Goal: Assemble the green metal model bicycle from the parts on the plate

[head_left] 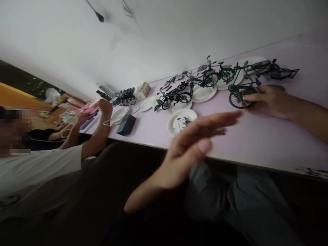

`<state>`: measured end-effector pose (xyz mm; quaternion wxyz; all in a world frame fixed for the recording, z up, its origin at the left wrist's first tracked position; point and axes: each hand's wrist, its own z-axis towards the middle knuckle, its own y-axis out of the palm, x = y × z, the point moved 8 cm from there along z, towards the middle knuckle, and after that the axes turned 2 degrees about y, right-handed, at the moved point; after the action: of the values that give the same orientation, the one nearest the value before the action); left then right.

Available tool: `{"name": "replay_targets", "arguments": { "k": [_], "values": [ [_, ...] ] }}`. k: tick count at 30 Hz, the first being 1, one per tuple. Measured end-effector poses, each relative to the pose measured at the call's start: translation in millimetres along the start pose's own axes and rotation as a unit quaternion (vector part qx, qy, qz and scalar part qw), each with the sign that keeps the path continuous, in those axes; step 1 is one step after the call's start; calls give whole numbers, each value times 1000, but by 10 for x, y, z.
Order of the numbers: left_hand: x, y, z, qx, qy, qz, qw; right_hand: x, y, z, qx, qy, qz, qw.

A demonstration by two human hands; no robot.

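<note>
1. While gripping a dark green model bicycle (pixel 239 96) by a wheel with the right hand (pixel 273 102), extends the left hand (pixel 188 147) in the air at the near edge of the pale purple table (pixel 289 133).
2. Closes right thumb and fingers on the wheel, with the bicycle at the right-hand part of the table, in front of other dark model bicycles (pixel 179 95).
3. Holds left fingers nearly straight and close together, thumb slightly apart, partly blocking from sight a fluted paper plate (pixel 169 123) bearing small dark parts (pixel 186 121).
4. Faces, farther along, white plates (pixel 205 94) among the bicycles, a tissue box (pixel 142 90) by the wall (pixel 153 41), and a dark box (pixel 126 124) beside stacked plates (pixel 120 115).
5. Sits next to a person in a white shirt (pixel 51 167), with a bent arm (pixel 101 126) raised at the table edge.
</note>
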<state>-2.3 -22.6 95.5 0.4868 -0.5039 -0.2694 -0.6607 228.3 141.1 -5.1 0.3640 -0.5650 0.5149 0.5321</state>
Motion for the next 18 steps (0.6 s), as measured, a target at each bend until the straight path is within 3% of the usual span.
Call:
{"name": "replay_targets", "arguments": {
  "k": [1,2,4,5,8,10,13,18],
  "values": [
    [-62,-138,-13,-11,26,77,997,-1,4,-4,1,5,-4,1000],
    [-190,-342,-36,4,11,211,977,-4,7,-6,2,9,-7,1000],
    [-368,-690,-117,8,20,472,881,-13,12,-7,6,11,-8,1000],
    [-463,-771,-171,-29,31,547,836,-16,11,-5,9,10,-8,1000],
    [-644,-820,-350,-134,67,637,756,-15,-1,7,17,9,-11,1000],
    [-666,-764,-414,-166,83,672,717,-1,-20,19,18,12,-19,1000],
    [-632,-652,-415,-180,102,685,698,40,-77,44,23,23,-32,999],
    [-559,-473,-454,-189,168,652,715,67,-133,80,31,19,-47,998]
  ]
}}
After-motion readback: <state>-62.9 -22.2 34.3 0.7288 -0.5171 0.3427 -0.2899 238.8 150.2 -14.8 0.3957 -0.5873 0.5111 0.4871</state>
